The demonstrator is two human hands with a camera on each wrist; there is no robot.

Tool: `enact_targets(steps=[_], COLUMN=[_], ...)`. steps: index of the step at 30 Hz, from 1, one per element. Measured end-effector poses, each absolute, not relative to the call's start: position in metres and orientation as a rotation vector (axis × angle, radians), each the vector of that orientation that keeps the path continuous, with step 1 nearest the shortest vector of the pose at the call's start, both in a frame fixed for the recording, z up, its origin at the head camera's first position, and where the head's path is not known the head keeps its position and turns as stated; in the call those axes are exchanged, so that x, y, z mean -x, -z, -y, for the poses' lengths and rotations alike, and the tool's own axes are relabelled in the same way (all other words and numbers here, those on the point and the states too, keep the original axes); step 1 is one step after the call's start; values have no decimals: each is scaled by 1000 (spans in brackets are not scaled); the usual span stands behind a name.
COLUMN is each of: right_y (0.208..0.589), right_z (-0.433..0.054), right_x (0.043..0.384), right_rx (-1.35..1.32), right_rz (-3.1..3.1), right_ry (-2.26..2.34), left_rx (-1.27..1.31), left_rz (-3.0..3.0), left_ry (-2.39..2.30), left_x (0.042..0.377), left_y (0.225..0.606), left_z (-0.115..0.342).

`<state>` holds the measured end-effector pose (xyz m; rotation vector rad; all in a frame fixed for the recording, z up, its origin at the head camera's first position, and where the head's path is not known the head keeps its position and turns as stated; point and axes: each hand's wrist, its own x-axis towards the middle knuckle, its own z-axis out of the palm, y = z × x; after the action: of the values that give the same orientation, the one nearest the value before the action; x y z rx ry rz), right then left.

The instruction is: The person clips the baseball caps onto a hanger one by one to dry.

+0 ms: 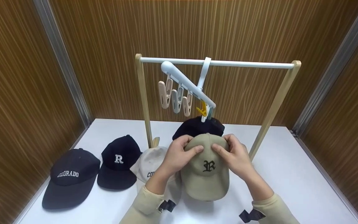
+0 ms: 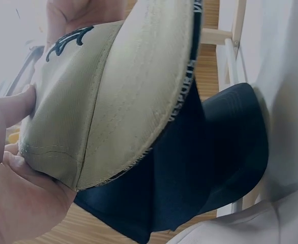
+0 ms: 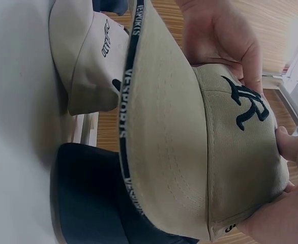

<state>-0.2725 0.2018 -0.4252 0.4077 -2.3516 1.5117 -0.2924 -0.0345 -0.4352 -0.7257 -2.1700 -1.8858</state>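
A khaki baseball cap [image 1: 205, 183] with a dark gothic R hangs brim down between both hands. My left hand [image 1: 177, 157] grips the left side of its crown, thumb on the front and fingers behind. On the opposite side my right hand [image 1: 236, 157] pinches the crown the same way. Just behind it, a black cap [image 1: 194, 126] hangs under the clips at the near end of a white clip hanger [image 1: 188, 84]. In the left wrist view the khaki brim [image 2: 144, 91] overlaps the dark cap's brim [image 2: 235, 147].
The hanger hooks over the white bar [image 1: 247, 63] of a wooden-legged rack. Pink and grey clips [image 1: 177, 99] and a yellow clip [image 1: 202, 109] dangle from it. On the white table at left lie a dark Colorado cap [image 1: 70, 183], a navy R cap [image 1: 118, 161] and a cream cap [image 1: 151, 160].
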Motion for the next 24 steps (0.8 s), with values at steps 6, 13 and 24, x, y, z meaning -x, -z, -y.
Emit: enact_targets(steps=[6, 13, 24], right_y=[425, 425, 419], right_z=[-194, -185, -176], right_x=[276, 281, 284], right_rx=[-501, -562, -545], right_rz=[2304, 2262, 2314], right_ry=[-1619, -1691, -1584], left_rx=[763, 759, 687], left_rz=[2140, 2130, 2115], left_ry=[1909, 1949, 1940], left_x=[294, 294, 296], left_y=[432, 429, 423], left_z=[43, 50, 57])
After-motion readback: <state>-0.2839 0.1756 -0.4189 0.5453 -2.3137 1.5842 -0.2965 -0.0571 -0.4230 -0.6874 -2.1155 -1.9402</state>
